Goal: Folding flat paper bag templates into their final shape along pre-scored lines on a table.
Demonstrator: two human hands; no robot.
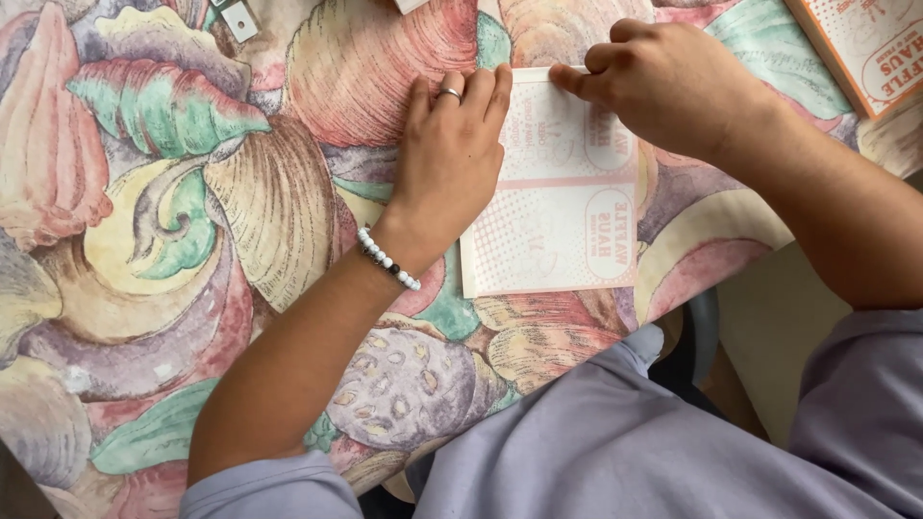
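Note:
A flat pale paper sheet (558, 216) with faded pink print lies on the seashell-patterned tablecloth (192, 221). My left hand (450, 154), with a ring and a bead bracelet, lies flat with its fingers together, pressing down the sheet's left edge near the top. My right hand (668, 82) is curled, its fingertips pinching or pressing the sheet's top edge. The sheet's top right corner is hidden under that hand.
A stack of similar orange-printed sheets or a box (870, 48) sits at the top right. A small grey metal clip (236, 17) lies at the top edge. The table's edge runs diagonally at the lower right, with my grey-clothed lap (625, 442) below it.

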